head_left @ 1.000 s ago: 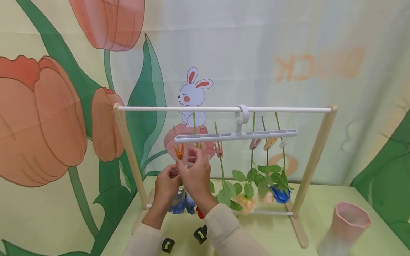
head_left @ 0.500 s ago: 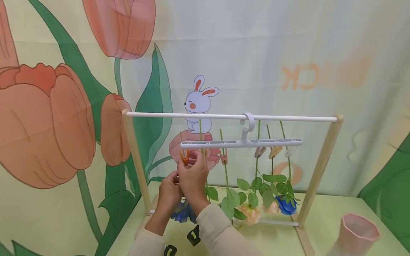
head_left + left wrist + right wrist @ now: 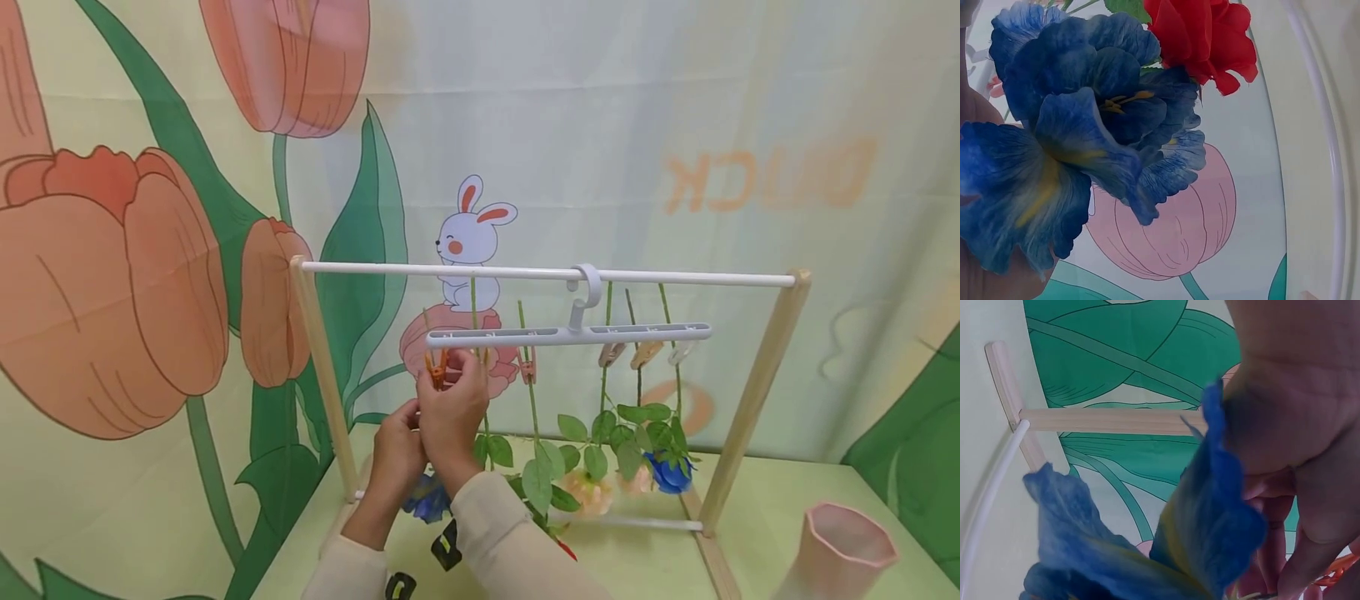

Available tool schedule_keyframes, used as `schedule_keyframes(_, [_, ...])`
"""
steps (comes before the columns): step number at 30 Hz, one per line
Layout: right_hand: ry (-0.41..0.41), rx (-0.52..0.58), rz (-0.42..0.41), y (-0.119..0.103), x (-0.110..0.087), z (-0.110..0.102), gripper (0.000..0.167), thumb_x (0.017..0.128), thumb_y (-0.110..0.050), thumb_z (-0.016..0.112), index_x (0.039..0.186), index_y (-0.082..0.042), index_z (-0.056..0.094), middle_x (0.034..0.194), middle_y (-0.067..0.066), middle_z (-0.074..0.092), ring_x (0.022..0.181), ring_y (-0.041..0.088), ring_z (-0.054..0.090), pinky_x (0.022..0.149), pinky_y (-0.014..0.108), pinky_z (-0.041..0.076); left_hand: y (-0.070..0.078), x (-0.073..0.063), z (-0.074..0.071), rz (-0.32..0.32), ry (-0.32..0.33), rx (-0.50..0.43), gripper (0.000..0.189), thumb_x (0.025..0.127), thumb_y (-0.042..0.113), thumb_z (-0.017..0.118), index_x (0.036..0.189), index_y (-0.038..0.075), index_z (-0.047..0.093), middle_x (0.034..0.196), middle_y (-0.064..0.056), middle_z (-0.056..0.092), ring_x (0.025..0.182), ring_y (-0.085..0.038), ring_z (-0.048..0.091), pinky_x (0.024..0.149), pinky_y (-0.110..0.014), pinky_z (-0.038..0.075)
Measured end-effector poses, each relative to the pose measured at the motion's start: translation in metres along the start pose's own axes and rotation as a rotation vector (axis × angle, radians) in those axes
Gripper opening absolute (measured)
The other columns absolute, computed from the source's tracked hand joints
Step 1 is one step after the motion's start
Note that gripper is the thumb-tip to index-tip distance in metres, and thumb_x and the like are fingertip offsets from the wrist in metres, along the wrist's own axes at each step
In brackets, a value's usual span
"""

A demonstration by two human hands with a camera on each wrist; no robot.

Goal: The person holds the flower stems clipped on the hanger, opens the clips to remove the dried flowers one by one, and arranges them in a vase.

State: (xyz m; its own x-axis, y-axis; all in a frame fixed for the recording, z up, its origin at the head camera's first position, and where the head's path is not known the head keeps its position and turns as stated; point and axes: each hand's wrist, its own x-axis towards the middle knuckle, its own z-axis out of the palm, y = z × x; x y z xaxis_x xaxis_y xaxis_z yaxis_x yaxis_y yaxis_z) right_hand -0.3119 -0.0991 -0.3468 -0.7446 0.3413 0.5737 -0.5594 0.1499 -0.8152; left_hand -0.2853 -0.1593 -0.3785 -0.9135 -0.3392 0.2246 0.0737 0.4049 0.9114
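Note:
In the head view my right hand [image 3: 453, 408] pinches an orange clothespin [image 3: 438, 372] under the left end of a grey clip hanger [image 3: 510, 337]. Just below it, my left hand [image 3: 397, 450] has curled fingers around what seems to be the stem of a blue artificial flower [image 3: 427, 500]; the hands hide most of this stem. Large blue petals [image 3: 1085, 125] hang head-down in the left wrist view, beside a red flower [image 3: 1204, 44]. Close to the right palm, the blue flower [image 3: 1204, 512] blurs in the right wrist view, and the orange clothespin [image 3: 1338, 570] shows at the edge.
The hanger hooks over the white bar [image 3: 450, 271] of a wooden stand [image 3: 750, 408]. Several clipped flowers hang to the right, including a blue rose [image 3: 670, 473] and a peach flower [image 3: 588, 492]. A pink vase [image 3: 840, 550] stands at right; black claw-like items [image 3: 447, 546] lie in front.
The head view has tilted slightly, lowering the stand in it. My right fingers have closed in on the orange clothespin. The red flower now shows to the right of the right sleeve.

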Motion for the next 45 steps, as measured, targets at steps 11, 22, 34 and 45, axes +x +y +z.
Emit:
schedule_keyframes(11, [0.058,-0.009,0.004,-0.0011,-0.0022,0.0026,0.030,0.088,-0.010,0.076,0.116,-0.006,0.064,0.104,0.009,0.066,0.088,0.021,0.069,0.076,0.032,0.063,-0.0008,-0.0016,0.0026,0.011,-0.002,0.010,0.038,0.094,0.002,0.066,0.131,0.009,0.068,0.122,-0.017,0.073,0.111,-0.036,0.070,0.086,-0.044,0.062])
schedule_keyframes(22, [0.059,-0.019,-0.012,0.0020,-0.0028,0.0060,0.025,0.091,-0.012,0.074,0.113,-0.006,0.065,0.101,0.008,0.065,0.087,0.021,0.067,0.076,0.034,0.062,-0.0009,0.0006,0.0007,0.049,0.022,0.044,0.036,0.094,0.000,0.065,0.128,0.008,0.070,0.122,-0.016,0.073,0.114,-0.036,0.069,0.091,-0.047,0.060])
schedule_keyframes(34, [0.071,-0.030,0.001,-0.0007,-0.0038,0.0089,0.031,0.087,-0.009,0.075,0.115,-0.007,0.064,0.103,0.009,0.065,0.088,0.019,0.068,0.076,0.030,0.062,-0.0034,0.0024,-0.0016,0.030,0.064,0.082,0.032,0.088,-0.002,0.063,0.117,0.008,0.073,0.101,-0.017,0.075,0.090,-0.030,0.069,0.069,-0.036,0.060])
schedule_keyframes(45, [0.054,-0.033,0.023,-0.0044,-0.0068,0.0082,0.033,0.087,-0.010,0.075,0.118,-0.007,0.063,0.105,0.008,0.065,0.090,0.019,0.068,0.078,0.030,0.063,-0.0027,-0.0012,-0.0070,-0.031,0.073,-0.004,0.029,0.090,0.004,0.065,0.116,0.009,0.073,0.101,-0.016,0.075,0.079,-0.023,0.068,0.066,-0.032,0.060])
